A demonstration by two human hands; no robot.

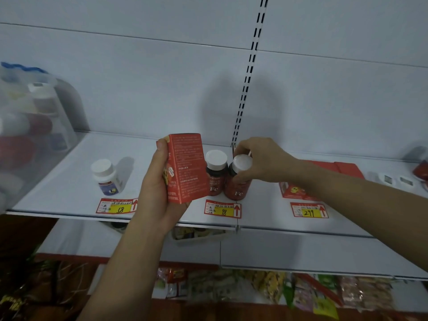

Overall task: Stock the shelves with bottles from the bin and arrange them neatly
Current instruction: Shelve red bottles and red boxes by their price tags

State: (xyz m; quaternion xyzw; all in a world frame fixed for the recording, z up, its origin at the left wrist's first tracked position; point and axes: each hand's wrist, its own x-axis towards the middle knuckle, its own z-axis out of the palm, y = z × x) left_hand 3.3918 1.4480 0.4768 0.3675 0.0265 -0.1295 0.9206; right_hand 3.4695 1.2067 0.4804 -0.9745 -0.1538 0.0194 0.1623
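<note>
On the white shelf (69,181), at about one o'clock from my left hand (157,193), my right hand (259,161) curls its fingers over the white cap of a dark red Fe bottle (238,184), which leans slightly against a second Fe bottle (216,174) touching it at nine o'clock. My left hand grips a red carton (187,167), thumb along its left edge. Farther toward nine o'clock stands a white bottle (107,177); beyond that, blurred, a clear bin (32,126) of bottles. Red price tags (222,209) line the shelf lip.
</note>
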